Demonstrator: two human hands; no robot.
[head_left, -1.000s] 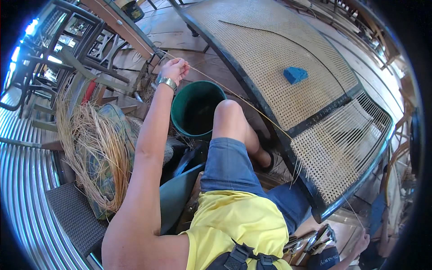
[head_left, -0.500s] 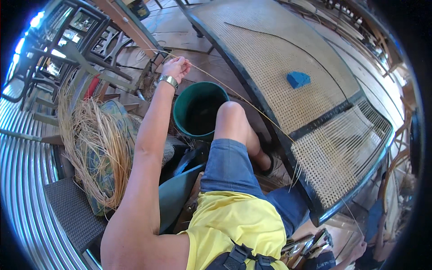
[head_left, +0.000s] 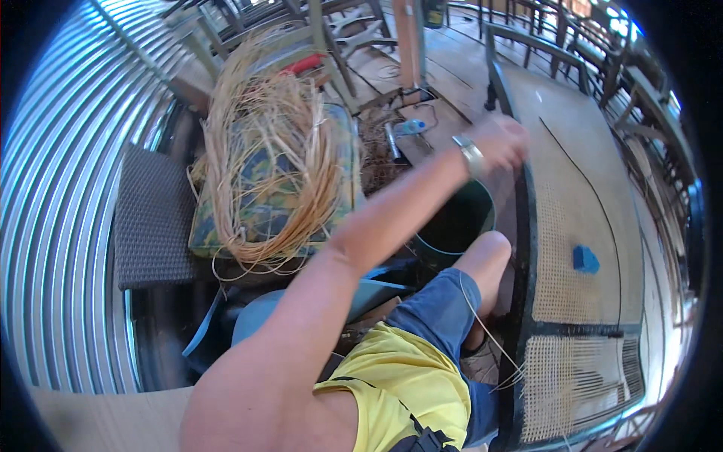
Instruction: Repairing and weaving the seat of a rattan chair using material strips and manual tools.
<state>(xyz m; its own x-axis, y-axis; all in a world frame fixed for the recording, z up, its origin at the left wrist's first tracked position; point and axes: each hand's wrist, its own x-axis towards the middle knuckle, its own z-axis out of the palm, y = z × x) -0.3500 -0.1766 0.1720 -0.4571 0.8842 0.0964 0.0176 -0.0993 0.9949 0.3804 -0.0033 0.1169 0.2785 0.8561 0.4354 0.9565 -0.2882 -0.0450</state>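
Note:
My left hand, with a metal-band watch on its wrist, is raised above the green bucket, close to the dark frame of a caned panel. Motion smears its fingers, so I cannot make out whether it holds anything. My right hand is out of view. Caning fills the long upper section of the panel; beyond a dark crossbar, a shorter section is woven on its left part and has open parallel strands on its right. A loose cane strand curves from beside my knee to the panel's left edge.
A blue block and a thin dark strip lie on the long section. At left, a thick bundle of cane strands rests on a patterned cushion, beside a dark woven seat and corrugated metal. A bottle lies beyond the bucket.
My view has turned left. My left hand has swung from beyond the bucket toward the panel; the strand earlier taut from it now curves loosely near my knee. My right hand has left the view.

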